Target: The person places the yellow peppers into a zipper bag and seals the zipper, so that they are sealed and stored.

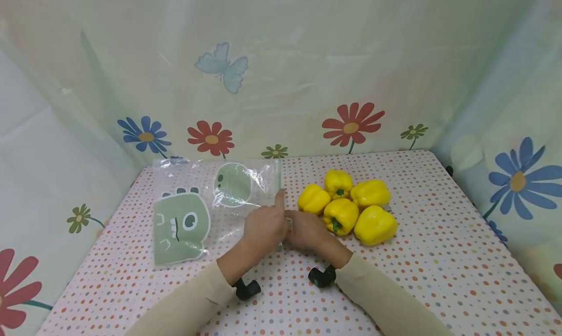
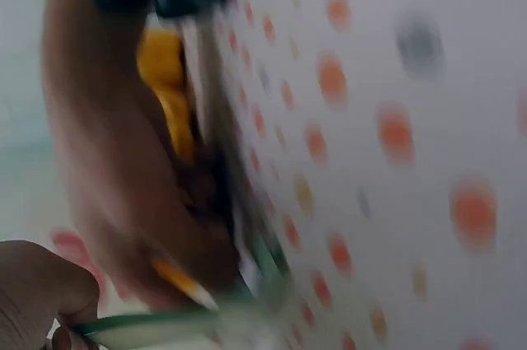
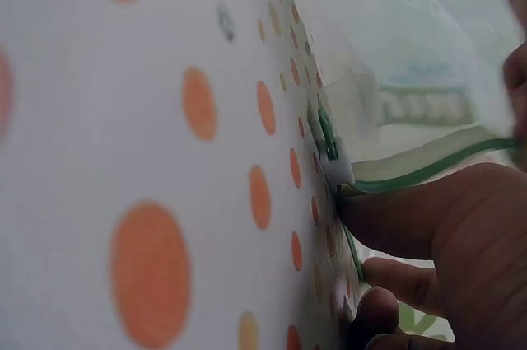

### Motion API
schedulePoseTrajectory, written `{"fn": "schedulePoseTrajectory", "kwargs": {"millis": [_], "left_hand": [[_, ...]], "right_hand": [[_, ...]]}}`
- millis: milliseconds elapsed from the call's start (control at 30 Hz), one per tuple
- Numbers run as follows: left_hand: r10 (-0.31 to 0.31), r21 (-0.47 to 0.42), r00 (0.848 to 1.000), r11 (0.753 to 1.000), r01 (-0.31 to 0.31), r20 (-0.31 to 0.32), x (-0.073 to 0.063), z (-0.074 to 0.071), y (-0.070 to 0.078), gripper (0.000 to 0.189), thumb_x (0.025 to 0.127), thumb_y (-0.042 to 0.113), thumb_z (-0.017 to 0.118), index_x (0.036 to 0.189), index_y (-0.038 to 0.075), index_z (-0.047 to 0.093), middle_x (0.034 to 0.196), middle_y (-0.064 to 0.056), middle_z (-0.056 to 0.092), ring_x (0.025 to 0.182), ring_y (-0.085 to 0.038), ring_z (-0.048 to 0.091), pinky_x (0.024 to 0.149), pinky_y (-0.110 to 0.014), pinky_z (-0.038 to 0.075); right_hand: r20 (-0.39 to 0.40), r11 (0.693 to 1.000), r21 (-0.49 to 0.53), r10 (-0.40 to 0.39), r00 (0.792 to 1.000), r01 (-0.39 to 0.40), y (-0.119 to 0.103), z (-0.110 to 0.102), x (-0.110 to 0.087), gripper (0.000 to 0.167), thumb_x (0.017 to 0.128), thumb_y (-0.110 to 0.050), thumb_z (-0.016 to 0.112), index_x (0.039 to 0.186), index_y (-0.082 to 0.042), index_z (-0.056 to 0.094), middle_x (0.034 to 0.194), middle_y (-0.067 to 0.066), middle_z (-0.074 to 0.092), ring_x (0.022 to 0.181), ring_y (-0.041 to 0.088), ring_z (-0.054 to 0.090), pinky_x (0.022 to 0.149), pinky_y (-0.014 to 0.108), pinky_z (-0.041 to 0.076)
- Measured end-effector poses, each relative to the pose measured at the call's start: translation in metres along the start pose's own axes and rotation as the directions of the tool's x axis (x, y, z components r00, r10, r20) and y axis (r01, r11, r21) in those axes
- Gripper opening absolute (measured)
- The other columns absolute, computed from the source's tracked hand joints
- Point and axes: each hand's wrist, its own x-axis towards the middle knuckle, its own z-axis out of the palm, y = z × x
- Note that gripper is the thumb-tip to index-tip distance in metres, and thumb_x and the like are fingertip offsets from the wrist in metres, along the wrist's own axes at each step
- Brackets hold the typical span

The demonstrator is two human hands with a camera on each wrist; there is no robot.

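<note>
A clear plastic zip bag (image 1: 182,228) printed with a green dinosaur lies flat, its open-end edge toward the right. My left hand (image 1: 265,224) is at that edge, and in the left wrist view its fingers pinch the green zip strip (image 2: 148,323). Close beside it, my right hand (image 1: 307,228) holds the bag's edge. The right wrist view shows the right thumb (image 3: 403,222) against a small white slider (image 3: 336,170) on the green zip, with the fingers at the other side. The strip bows up between both hands, away from the lower layer.
Several yellow bell peppers (image 1: 340,216) sit in a cluster just right of my right hand. The table (image 1: 439,277) has a dotted cover. Behind it hangs a flowered curtain (image 1: 281,82), with more curtain at both sides. Black wrist mounts (image 1: 322,276) sit under my wrists.
</note>
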Motion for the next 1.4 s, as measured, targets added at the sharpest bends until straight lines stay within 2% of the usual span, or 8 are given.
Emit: {"fn": "schedulePoseTrajectory", "kwargs": {"millis": [100, 133, 367, 467, 567, 733, 1100, 1400], "left_hand": [[-0.118, 0.012, 0.99, 0.993, 0.117, 0.082, 0.007, 0.008, -0.011, 0.065, 0.08, 0.02, 0.068, 0.135, -0.003, 0.044, 0.047, 0.002, 0.047, 0.038, -0.011, 0.04, 0.036, -0.027, 0.032], [-0.13, 0.02, 0.988, 0.992, 0.128, 0.087, 0.008, 0.009, -0.013, 0.063, 0.081, 0.02, 0.068, 0.134, -0.003, 0.045, 0.047, 0.001, 0.048, 0.038, -0.011, 0.042, 0.036, -0.028, 0.034], [0.026, 0.023, 1.0, 0.999, -0.026, 0.003, 0.001, -0.01, 0.002, 0.062, 0.081, 0.02, 0.066, 0.135, -0.004, 0.048, 0.05, 0.0, 0.051, 0.043, -0.013, 0.045, 0.036, -0.025, 0.034], [0.003, 0.062, 1.0, 0.998, -0.003, -0.001, 0.005, -0.007, 0.0, 0.061, 0.082, 0.021, 0.067, 0.135, -0.003, 0.048, 0.051, 0.0, 0.053, 0.043, -0.013, 0.047, 0.036, -0.026, 0.037], [-0.049, 0.049, 0.998, 0.998, 0.047, 0.039, 0.009, 0.0, -0.008, 0.062, 0.083, 0.022, 0.067, 0.136, -0.003, 0.046, 0.052, -0.002, 0.055, 0.043, -0.014, 0.05, 0.037, -0.028, 0.039], [-0.105, 0.008, 0.99, 0.995, 0.104, 0.095, 0.01, 0.007, -0.021, 0.063, 0.083, 0.021, 0.065, 0.137, -0.003, 0.043, 0.047, 0.0, 0.05, 0.038, -0.012, 0.045, 0.036, -0.029, 0.035], [-0.058, -0.005, 0.998, 0.998, 0.058, -0.006, 0.008, 0.009, -0.024, 0.062, 0.079, 0.016, 0.065, 0.134, -0.008, 0.047, 0.046, 0.001, 0.049, 0.036, -0.011, 0.041, 0.034, -0.028, 0.032], [-0.097, -0.063, 0.984, 0.992, 0.107, 0.147, 0.014, 0.011, -0.026, 0.065, 0.083, 0.015, 0.061, 0.14, -0.009, 0.041, 0.048, 0.001, 0.047, 0.037, -0.01, 0.04, 0.034, -0.026, 0.028]], "right_hand": [[0.023, 0.998, 0.044, 0.054, 0.998, -0.055, -0.001, 0.001, -0.001, 0.052, 0.088, -0.037, 0.068, 0.136, -0.02, 0.06, 0.06, -0.003, 0.056, 0.048, 0.011, 0.04, 0.044, 0.026, 0.036], [0.027, 0.997, 0.05, 0.062, 0.998, -0.064, -0.001, 0.001, -0.001, 0.053, 0.088, -0.038, 0.068, 0.137, -0.021, 0.059, 0.06, -0.002, 0.056, 0.047, 0.011, 0.039, 0.044, 0.026, 0.035], [-0.011, 0.999, 0.025, 0.027, 1.0, -0.026, 0.0, 0.002, -0.002, 0.05, 0.086, -0.036, 0.067, 0.131, -0.015, 0.063, 0.086, -0.001, 0.072, 0.068, 0.01, 0.057, 0.066, 0.031, 0.052], [-0.018, 0.999, 0.031, 0.012, 1.0, -0.011, 0.0, 0.001, -0.001, 0.048, 0.087, -0.037, 0.065, 0.129, -0.015, 0.063, 0.086, -0.001, 0.071, 0.069, 0.011, 0.059, 0.065, 0.031, 0.052], [-0.014, 0.999, 0.042, 0.024, 1.0, -0.023, 0.0, 0.001, 0.0, 0.05, 0.087, -0.039, 0.065, 0.132, -0.017, 0.063, 0.08, -0.002, 0.068, 0.065, 0.011, 0.056, 0.059, 0.03, 0.048], [-0.003, 0.998, 0.05, 0.032, 0.999, -0.032, 0.0, 0.002, 0.0, 0.054, 0.086, -0.04, 0.067, 0.137, -0.022, 0.059, 0.059, -0.005, 0.054, 0.05, 0.012, 0.042, 0.047, 0.027, 0.036], [0.013, 0.999, 0.036, 0.028, 1.0, -0.028, -0.003, -0.002, -0.002, 0.056, 0.087, -0.04, 0.067, 0.14, -0.024, 0.057, 0.053, -0.006, 0.041, 0.044, 0.01, 0.031, 0.042, 0.026, 0.029], [0.025, 0.998, 0.058, 0.025, 0.999, -0.026, -0.003, -0.002, -0.003, 0.057, 0.087, -0.039, 0.068, 0.141, -0.023, 0.056, 0.053, -0.005, 0.042, 0.043, 0.01, 0.03, 0.042, 0.025, 0.029]]}}
